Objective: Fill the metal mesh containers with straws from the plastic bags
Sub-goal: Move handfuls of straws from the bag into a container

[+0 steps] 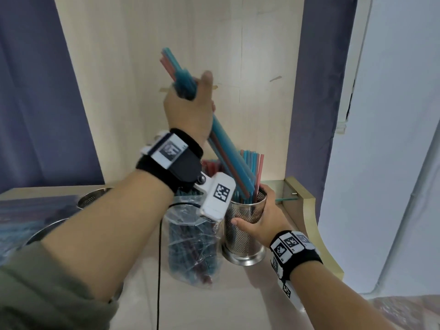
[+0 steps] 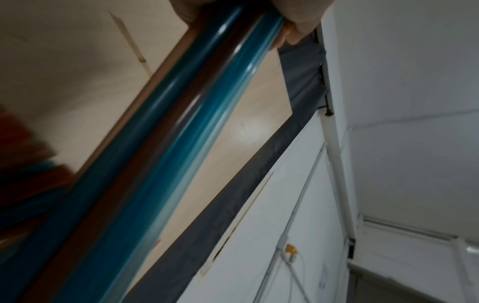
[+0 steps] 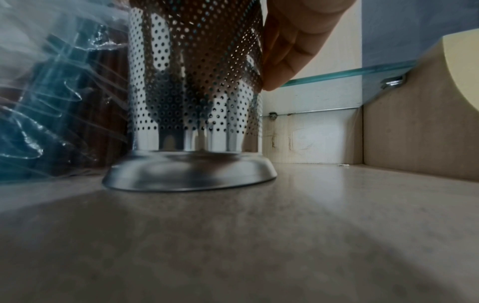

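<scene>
The fingers (image 2: 298,18) of the left hand (image 1: 190,110) were curled round a bundle of straws (image 1: 228,158), blue with some red among them, gripped near its upper part. The bundle was held tilted, its upper ends raised toward the wooden back panel (image 1: 238,55) and its lower ends reaching down into the mesh container (image 1: 245,232). In the left wrist view only fingertips at the top edge and the blurred bundle running diagonally were shown; the container was not visible there.

The right hand (image 1: 264,217) was wrapped round the container's upper wall, thumb (image 1: 240,222) on the near side and fingers (image 3: 285,61) on the far side. In the right wrist view the perforated wall, the flared base resting flat on the counter (image 3: 259,235) and straws showing through the holes were seen, which the head view did not reveal. A glass shelf edge (image 3: 337,73) behind the container was also clearer there.

More straws were seen standing upright in the container from the head view. Just beside it on the left, touching or nearly so, a clear plastic bag (image 1: 190,246) holding blue and red straws was stood. Further left, the rims of 2 more metal containers (image 1: 95,196) were partly visible, along with a flat packet of straws (image 1: 28,215) at the counter's edge. A black cable (image 1: 159,270) was seen running down across the counter.
</scene>
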Available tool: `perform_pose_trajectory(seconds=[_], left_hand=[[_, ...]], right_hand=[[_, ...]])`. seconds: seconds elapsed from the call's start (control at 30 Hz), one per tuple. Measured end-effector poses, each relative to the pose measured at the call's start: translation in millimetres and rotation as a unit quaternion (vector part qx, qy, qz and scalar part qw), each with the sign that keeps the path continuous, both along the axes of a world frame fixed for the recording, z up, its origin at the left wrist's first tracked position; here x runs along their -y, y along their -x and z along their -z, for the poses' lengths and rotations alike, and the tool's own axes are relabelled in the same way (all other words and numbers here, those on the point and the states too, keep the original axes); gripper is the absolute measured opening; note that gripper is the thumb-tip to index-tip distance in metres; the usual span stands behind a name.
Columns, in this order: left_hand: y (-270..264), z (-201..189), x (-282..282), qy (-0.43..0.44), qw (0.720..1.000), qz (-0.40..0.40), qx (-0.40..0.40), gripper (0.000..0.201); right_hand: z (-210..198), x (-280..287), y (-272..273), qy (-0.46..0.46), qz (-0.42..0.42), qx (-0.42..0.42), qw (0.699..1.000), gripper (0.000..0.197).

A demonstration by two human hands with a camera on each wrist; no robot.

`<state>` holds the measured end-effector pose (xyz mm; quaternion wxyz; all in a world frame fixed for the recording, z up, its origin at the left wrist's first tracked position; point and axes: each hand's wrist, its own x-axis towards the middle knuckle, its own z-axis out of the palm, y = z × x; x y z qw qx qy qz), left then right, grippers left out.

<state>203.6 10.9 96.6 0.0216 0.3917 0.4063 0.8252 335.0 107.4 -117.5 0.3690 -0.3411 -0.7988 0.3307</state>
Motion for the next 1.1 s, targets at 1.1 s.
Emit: perform_pose_trajectory(seconds=[1.1], left_hand=[[10, 53, -94, 0.413, 0.700, -0.051, -0.580, 0.039]], right_hand=[[5, -7, 1, -0.020, -0.019, -0.011, 1.000, 0.121]])
